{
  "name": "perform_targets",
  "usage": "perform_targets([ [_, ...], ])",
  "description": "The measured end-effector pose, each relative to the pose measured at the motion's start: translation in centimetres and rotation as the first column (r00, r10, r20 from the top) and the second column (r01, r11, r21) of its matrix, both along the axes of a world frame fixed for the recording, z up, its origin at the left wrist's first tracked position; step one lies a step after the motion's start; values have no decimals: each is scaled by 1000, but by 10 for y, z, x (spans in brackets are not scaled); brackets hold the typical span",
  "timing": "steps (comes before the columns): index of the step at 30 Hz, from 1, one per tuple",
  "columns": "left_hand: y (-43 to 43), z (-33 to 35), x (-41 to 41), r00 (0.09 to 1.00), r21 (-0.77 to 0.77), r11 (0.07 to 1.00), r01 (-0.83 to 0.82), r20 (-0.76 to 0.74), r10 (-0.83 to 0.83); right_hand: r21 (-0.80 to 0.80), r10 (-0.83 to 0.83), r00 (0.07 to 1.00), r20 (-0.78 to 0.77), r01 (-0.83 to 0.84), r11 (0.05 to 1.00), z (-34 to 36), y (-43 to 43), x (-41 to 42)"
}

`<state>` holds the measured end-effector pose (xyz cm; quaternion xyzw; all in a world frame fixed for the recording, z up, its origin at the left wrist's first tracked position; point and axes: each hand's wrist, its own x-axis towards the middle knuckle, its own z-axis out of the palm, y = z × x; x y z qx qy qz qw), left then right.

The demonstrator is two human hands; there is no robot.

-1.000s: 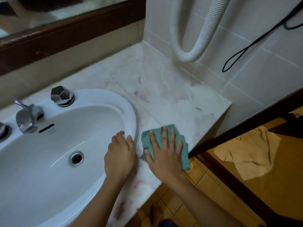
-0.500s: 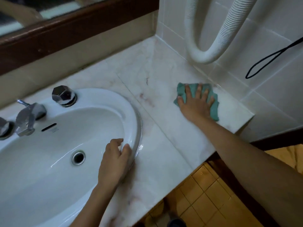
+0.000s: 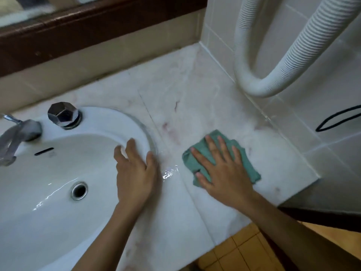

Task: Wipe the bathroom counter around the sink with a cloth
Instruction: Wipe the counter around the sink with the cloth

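Here, my right hand [image 3: 224, 169] lies flat, fingers spread straight, pressing the green cloth [image 3: 249, 165] onto the marble counter [image 3: 195, 90] right of the sink [image 3: 109, 116]; flat pressure keeps the cloth in full contact. My left hand [image 3: 136, 173] rests loose-fingered on the sink's right rim, gripping nothing, probably as a brace. A wet patch [image 3: 170, 171] lies between the hands. The white corrugated hose [image 3: 293, 55] hangs over the far right corner and may obstruct wiping there.
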<state>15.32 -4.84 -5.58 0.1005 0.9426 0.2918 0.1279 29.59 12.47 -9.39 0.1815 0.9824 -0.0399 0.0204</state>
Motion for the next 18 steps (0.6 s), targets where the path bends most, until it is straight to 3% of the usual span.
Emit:
perform_targets([
  [5, 1, -1, 2, 1000, -3, 1000, 10, -7, -10, -34, -328, 944, 48, 330, 944, -3, 92, -71],
  [9, 3, -5, -1, 1000, -32, 999, 18, -12, -19, -116, -415, 908, 61, 420, 900, -1, 122, -177],
  [11, 3, -5, -2, 1000, -48, 998, 29, -9, -29, -160, -378, 922, 80, 386, 908, 2, 119, -224],
  [14, 2, -7, -3, 999, -45, 998, 38, -21, -39, -192, -191, 976, 106, 208, 959, 10, 91, -265],
  [18, 0, -8, -4, 1000, 18, 1000, 1, -26, 0, -202, 88, 993, 84, -69, 977, 8, 35, -249],
])
